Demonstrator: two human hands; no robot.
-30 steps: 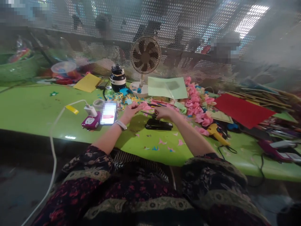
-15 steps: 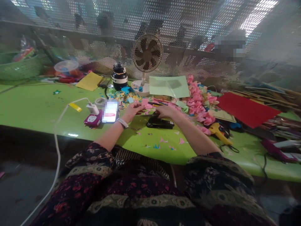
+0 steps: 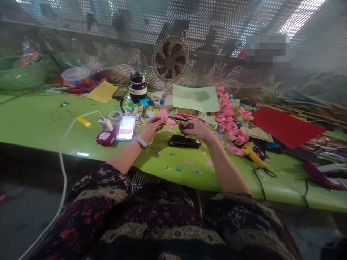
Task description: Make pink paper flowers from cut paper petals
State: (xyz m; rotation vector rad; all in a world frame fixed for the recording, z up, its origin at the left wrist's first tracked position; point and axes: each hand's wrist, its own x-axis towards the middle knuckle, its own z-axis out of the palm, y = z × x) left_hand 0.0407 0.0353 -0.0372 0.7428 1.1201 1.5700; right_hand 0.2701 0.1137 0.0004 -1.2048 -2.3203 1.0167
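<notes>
Between thumb and fingers, my left hand (image 3: 152, 128) pinches a small pink piece of paper (image 3: 163, 114) above the green table. My right hand (image 3: 195, 129) is closed on a pair of dark scissors (image 3: 181, 126), whose blades point up and left toward the paper without touching it. Just below the hands lies a black stapler (image 3: 184, 141). Pink and blue paper scraps (image 3: 187, 161) are scattered nearer to me. A heap of pink paper pieces (image 3: 226, 115) lies to the right of my right hand.
Left of my left hand are a lit phone (image 3: 126, 127) and a purple power socket (image 3: 105, 137) with a white cable. A fan (image 3: 170, 61), a dark bottle (image 3: 137, 86) and a light green sheet (image 3: 195, 98) stand or lie behind. Red paper (image 3: 287, 126) and a yellow glue gun (image 3: 253, 154) are at right.
My right hand has lifted the scissors from beside the stapler, and their blades now point at the pink paper. My left hand still holds the paper, moved slightly left and up.
</notes>
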